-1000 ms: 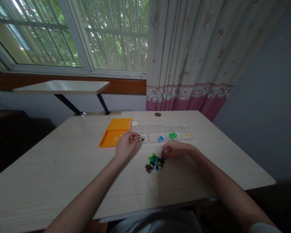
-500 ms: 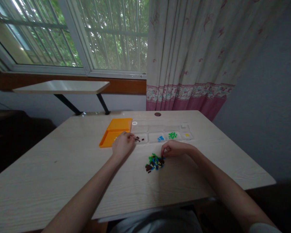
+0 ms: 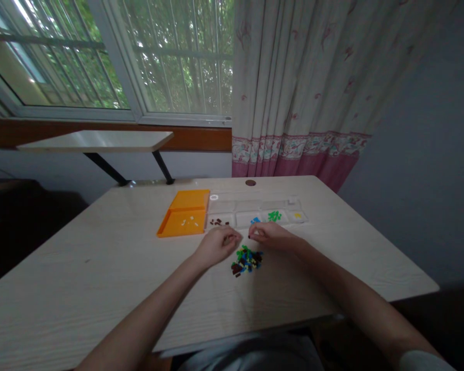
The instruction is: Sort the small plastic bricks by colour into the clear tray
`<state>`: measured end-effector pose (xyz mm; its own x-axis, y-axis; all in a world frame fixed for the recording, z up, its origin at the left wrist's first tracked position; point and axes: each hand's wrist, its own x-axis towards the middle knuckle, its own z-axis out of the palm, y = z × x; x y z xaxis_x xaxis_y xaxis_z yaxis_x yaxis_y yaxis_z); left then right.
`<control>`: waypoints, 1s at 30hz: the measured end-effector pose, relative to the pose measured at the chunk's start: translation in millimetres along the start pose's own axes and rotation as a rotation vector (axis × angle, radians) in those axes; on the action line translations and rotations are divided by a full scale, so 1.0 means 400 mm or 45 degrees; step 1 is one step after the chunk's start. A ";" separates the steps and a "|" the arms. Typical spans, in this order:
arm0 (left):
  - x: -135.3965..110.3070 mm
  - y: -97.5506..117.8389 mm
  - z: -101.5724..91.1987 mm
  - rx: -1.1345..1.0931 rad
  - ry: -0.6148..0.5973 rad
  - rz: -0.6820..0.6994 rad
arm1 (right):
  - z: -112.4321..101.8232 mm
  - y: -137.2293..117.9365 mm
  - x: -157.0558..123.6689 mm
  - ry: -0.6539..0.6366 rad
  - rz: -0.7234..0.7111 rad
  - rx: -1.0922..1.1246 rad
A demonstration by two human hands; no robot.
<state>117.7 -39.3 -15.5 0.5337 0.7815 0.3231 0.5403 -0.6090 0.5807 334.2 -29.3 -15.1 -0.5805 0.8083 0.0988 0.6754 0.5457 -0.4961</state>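
Note:
My right hand (image 3: pixel 272 236) pinches a small dark building brick (image 3: pixel 249 237) between thumb and fingertips, just above the loose pile. Facing it, my left hand (image 3: pixel 218 245) has its fingers curled and closed; anything in them is too small or hidden to tell. Below both hands lies a mixed pile of small bricks (image 3: pixel 247 259) in green, brown, blue and pale yellow. Behind the hands stretches a clear compartment tray (image 3: pixel 242 205). Its front row holds brown bricks (image 3: pixel 218 222), blue bricks (image 3: pixel 254 220), partly covered by my right hand, green bricks (image 3: pixel 274 216) and yellow bricks (image 3: pixel 297 215).
Left of the clear tray sits an orange two-part tray (image 3: pixel 189 200) with several small white pieces (image 3: pixel 190 221) in its front part. A raised shelf (image 3: pixel 100 140) on black legs stands at the table's back left. A round dark spot (image 3: pixel 250 183) marks the back edge.
My left hand has moved right, from the brown bricks' compartment to beside my right hand. My right hand has lifted slightly up and left from the pile with a dark brick.

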 end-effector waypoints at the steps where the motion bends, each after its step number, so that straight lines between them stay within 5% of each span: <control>1: 0.000 0.005 0.006 -0.056 -0.007 -0.023 | 0.008 -0.006 0.000 0.068 -0.026 -0.033; 7: 0.006 0.012 0.020 -0.267 0.058 -0.200 | 0.036 -0.024 -0.005 0.361 -0.288 -0.291; 17: 0.004 -0.005 0.044 -0.650 0.038 -0.289 | 0.038 -0.031 -0.013 0.462 -0.368 -0.475; 30: 0.004 0.004 0.025 -0.338 0.152 -0.108 | 0.044 -0.034 -0.006 0.537 -0.301 -0.315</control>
<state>125.9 -40.4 -21.8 0.4052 0.8480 0.3415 0.3824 -0.4966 0.7792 318.3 -42.6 -23.9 -0.5311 0.6483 0.5456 0.6650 0.7179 -0.2058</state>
